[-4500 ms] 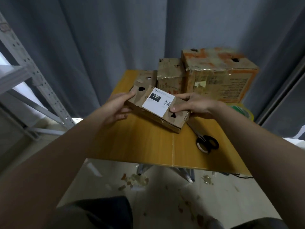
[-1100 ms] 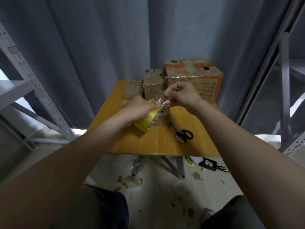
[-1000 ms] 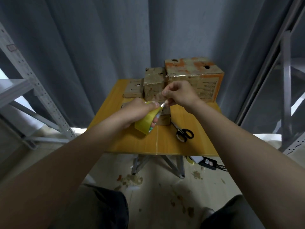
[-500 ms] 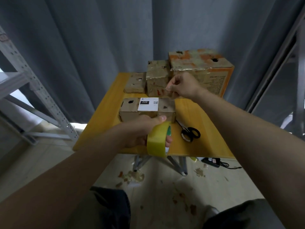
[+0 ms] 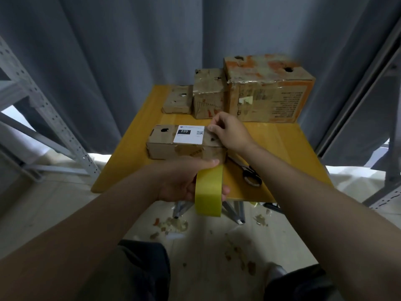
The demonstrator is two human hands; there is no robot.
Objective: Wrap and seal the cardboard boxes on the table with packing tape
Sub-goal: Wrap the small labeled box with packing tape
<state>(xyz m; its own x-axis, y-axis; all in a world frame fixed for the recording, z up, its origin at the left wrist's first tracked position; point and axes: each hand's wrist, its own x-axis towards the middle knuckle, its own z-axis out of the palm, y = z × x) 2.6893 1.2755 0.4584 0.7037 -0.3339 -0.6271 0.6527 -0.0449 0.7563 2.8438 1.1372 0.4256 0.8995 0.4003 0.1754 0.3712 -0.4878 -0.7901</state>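
Fingers (image 5: pixel 225 190) of your left hand (image 5: pixel 180 183): curled round the yellow tape roll (image 5: pixel 208 192), lower centre of frame, at the table's (image 5: pixel 282 144) front edge. Labelled box (image 5: pixel 186 142): lay flat at mid-frame, just beyond the roll. Your right hand (image 5: pixel 230 133): thumb and forefinger pinched together at that box's top right corner; what they held could not be told. Scissors (image 5: pixel 249 174): lay right of the roll.

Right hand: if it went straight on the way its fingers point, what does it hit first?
The white label on top of the nearest box. The right hand sits at the box's right end, fingers pointing left along its top. Height above the cardboard is unclear, so it may skim over.
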